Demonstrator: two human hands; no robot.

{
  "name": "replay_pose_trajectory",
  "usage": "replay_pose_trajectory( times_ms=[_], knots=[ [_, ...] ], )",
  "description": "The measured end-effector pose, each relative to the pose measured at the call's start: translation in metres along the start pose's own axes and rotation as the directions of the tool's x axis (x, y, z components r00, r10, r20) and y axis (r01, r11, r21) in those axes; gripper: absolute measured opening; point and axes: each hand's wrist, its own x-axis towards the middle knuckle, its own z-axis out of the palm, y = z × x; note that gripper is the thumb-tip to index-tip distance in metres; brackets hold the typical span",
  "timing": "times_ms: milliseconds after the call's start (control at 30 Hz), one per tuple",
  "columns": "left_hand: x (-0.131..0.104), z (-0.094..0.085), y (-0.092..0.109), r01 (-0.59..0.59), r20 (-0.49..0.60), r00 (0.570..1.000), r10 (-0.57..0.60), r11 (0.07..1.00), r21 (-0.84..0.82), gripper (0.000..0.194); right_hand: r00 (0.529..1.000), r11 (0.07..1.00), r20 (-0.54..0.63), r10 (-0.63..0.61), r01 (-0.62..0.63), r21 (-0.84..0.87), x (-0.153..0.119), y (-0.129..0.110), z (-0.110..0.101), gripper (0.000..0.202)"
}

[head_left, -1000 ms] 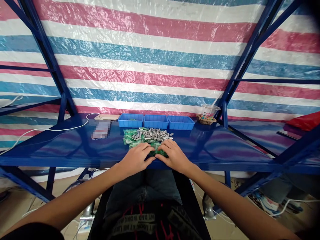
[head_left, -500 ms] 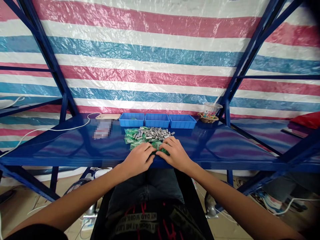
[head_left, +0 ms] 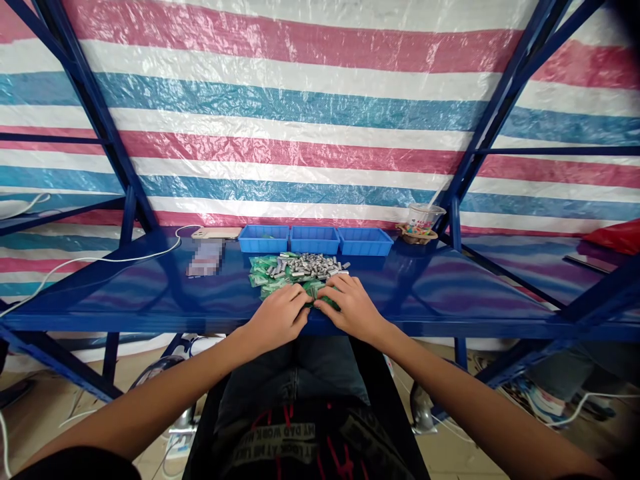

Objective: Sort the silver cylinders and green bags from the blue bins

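My left hand (head_left: 283, 312) and my right hand (head_left: 350, 305) meet at the front of the blue table, fingers bent and fingertips almost touching. Whatever is pinched between them is too small and too covered to name. Right beyond the fingers lies a pile of small silver metal pieces (head_left: 313, 267). Green pieces that look like thin plastic packets (head_left: 263, 270) spread along its left and front sides, some of them under my fingertips.
Three blue bins (head_left: 314, 241) stand in a row behind the pile; a little green shows in the left one. A phone (head_left: 215, 233) and a white cable (head_left: 125, 259) lie to the left. A plastic cup with a straw (head_left: 424, 219) stands at the back right. Blue posts (head_left: 453, 220) frame the table (head_left: 430, 293).
Both hands stay in nearly the same place, with only slight finger movement. The pile and the bins look the same.
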Motion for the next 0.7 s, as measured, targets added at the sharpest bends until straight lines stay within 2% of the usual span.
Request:
replay_pose_trajectory(
  times_ms=[100,233,433,600,700],
  knots=[
    [-0.0004,0.0002,-0.0001,-0.004,-0.005,1.0,0.004,1.0,-0.01,0.02,1.0,1.0,-0.002,-0.006,0.006,-0.031,-0.0007,-0.0021,0.0004,0.029],
    [0.0,-0.0008,0.0002,-0.009,0.003,1.0,0.009,1.0,0.013,0.02,1.0,0.999,-0.018,-0.001,0.0,-0.053,0.0004,-0.0024,0.0023,0.023],
    [-0.0005,-0.0013,0.0005,-0.025,-0.005,1.0,0.025,1.0,-0.001,0.023,0.998,0.995,0.004,0.059,-0.059,0.076,0.0026,0.0038,0.0005,0.021],
    [-0.0018,0.0006,-0.0006,-0.009,0.008,1.0,0.009,1.0,-0.016,0.024,0.999,0.998,0.023,-0.032,0.03,0.053,-0.0006,0.0019,-0.002,0.021],
    [-0.0025,0.0018,-0.0002,-0.003,-0.032,0.999,0.001,0.998,-0.066,0.025,0.994,0.998,-0.092,-0.061,0.059,-0.017,-0.0005,-0.0006,0.0013,0.016]
  ],
)
